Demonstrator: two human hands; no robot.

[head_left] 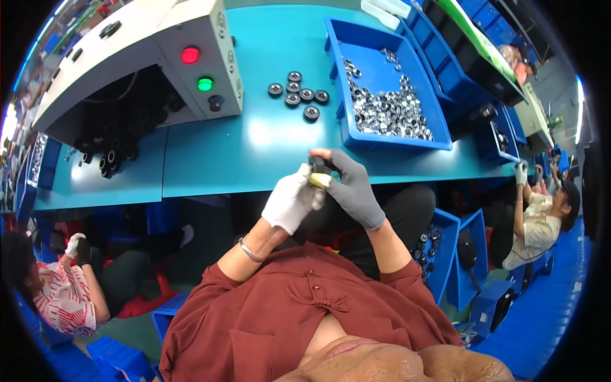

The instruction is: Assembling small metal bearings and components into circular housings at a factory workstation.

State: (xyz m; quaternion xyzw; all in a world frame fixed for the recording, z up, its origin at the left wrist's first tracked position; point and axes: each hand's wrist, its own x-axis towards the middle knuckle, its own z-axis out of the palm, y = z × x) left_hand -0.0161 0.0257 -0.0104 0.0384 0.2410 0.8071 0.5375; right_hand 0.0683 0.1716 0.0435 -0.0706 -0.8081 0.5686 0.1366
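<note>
At centre frame I find my left hand (294, 200), in a white glove, and my right hand (351, 188), in a grey glove, brought together just below the near edge of the teal tabletop (254, 143). Both sets of fingers are closed on one small black part (317, 165) with a yellow piece (321, 181) beneath it, held between the two hands. Upper centre, six black round parts (297, 93) lie loose on the tabletop. To their right, a blue bin (375, 70) holds a heap of small shiny metal pieces (389, 108). Upper left, a grey control box (200, 54) shows red and green lights
</note>
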